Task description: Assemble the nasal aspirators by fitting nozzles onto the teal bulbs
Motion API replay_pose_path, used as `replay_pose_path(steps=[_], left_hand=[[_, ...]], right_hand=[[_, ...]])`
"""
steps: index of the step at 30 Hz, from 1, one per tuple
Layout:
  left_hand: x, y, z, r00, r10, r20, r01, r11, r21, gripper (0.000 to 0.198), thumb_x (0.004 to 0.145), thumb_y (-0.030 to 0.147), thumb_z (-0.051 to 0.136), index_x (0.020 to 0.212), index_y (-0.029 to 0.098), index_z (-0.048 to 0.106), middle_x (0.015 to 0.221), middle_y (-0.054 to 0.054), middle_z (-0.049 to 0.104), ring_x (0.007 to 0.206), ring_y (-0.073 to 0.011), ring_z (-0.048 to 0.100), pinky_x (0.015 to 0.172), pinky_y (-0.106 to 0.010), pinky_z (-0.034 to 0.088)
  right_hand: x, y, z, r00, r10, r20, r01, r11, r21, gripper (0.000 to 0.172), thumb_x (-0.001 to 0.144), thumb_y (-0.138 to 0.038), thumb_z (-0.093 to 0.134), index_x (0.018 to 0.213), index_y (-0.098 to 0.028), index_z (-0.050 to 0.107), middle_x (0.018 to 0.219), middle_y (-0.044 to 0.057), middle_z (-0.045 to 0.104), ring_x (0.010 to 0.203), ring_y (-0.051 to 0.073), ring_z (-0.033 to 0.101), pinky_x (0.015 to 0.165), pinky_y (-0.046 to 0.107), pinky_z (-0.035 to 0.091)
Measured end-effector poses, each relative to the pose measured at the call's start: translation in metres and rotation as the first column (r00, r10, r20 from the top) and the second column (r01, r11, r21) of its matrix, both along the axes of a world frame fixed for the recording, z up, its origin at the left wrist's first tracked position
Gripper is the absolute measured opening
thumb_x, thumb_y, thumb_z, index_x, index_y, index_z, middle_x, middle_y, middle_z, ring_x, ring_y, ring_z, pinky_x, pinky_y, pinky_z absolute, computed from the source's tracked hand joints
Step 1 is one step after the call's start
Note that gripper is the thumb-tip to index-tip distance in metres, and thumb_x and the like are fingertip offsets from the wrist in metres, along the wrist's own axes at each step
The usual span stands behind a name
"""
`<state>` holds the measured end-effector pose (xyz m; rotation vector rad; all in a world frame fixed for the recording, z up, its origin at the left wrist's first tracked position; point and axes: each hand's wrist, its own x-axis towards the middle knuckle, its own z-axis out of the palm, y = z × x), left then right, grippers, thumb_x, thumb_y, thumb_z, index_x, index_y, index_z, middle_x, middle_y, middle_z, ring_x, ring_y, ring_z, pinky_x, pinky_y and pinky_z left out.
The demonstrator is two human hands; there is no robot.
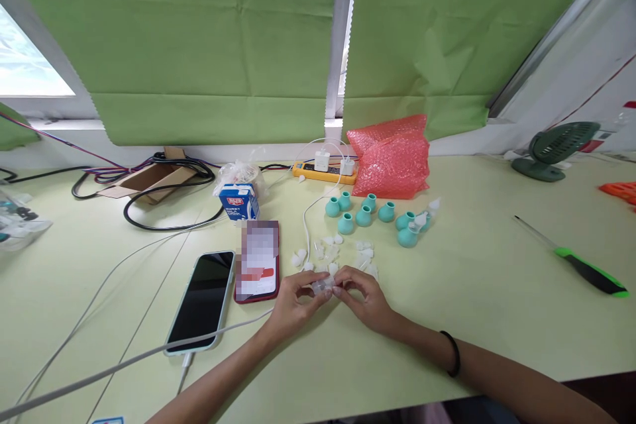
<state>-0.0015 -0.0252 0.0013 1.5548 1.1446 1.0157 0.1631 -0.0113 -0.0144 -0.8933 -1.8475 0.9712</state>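
Head view: translucent plastic piece (pixel 322 285) pinched between left hand (pixel 292 302) and right hand (pixel 368 298) fingertips, near bench (pixel 472 298) front edge.

Clear piece (pixel 322 285): partly covered by the fingers (pixel 354 275), form perhaps cap-like. Red-cased phone (pixel 258 262): display partly pixelated. Orange item (pixel 619 191): cut by right edge. Plastic bag (pixel 22 228): cut by left edge. Blue-edged item (pixel 108 421): cut by bottom edge.
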Motion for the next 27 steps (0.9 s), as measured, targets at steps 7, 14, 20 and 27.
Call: replay_pose_path(steps=[7,14,20,27], left_hand=[[0.0,0.001,-0.003,1.0,0.024,-0.007,-0.024,1.0,0.001,0.03,0.071,0.032,0.057,0.091,0.01,0.063,0.078,-0.008,0.064,0.07,-0.0182,0.058,0.056,-0.025,0.048],[0.001,0.004,-0.007,0.987,0.148,0.067,-0.146,0.989,-0.034,0.028,0.063,0.027,0.065,0.087,0.013,0.063,0.088,-0.008,0.062,0.077,-0.0193,0.058,0.063,-0.026,0.049],[0.001,0.006,-0.012,0.966,0.21,0.153,-0.198,0.976,-0.089,0.023,0.058,0.028,0.069,0.072,0.014,0.058,0.078,-0.004,0.059,0.068,-0.0146,0.056,0.058,-0.023,0.047],[0.0,0.003,-0.006,0.962,0.193,0.194,-0.18,0.98,-0.083,0.028,0.064,0.027,0.065,0.084,0.017,0.048,0.068,0.002,0.056,0.058,-0.01,0.054,0.054,-0.021,0.045]], right_hand=[[0.0,-0.004,0.003,0.998,-0.032,0.058,0.026,0.995,0.1,0.008,0.08,-0.021,0.043,0.085,-0.019,0.05,0.076,0.003,0.052,0.07,0.013,0.051,0.062,0.025,0.045],[0.017,0.019,0.02,0.949,-0.302,0.089,0.203,0.804,0.559,0.025,0.073,-0.016,0.052,0.097,-0.022,0.048,0.099,0.01,0.048,0.094,0.022,0.047,0.073,0.037,0.045],[0.022,0.065,0.038,0.758,-0.509,0.409,0.18,0.764,0.619,0.035,0.074,-0.025,0.051,0.108,-0.021,0.046,0.114,0.011,0.043,0.103,0.027,0.041,0.074,0.04,0.045],[0.015,0.09,0.028,0.575,-0.529,0.623,0.138,0.814,0.564,0.009,0.073,-0.017,0.049,0.079,-0.018,0.056,0.099,0.009,0.052,0.081,0.022,0.052,0.047,0.025,0.042]])
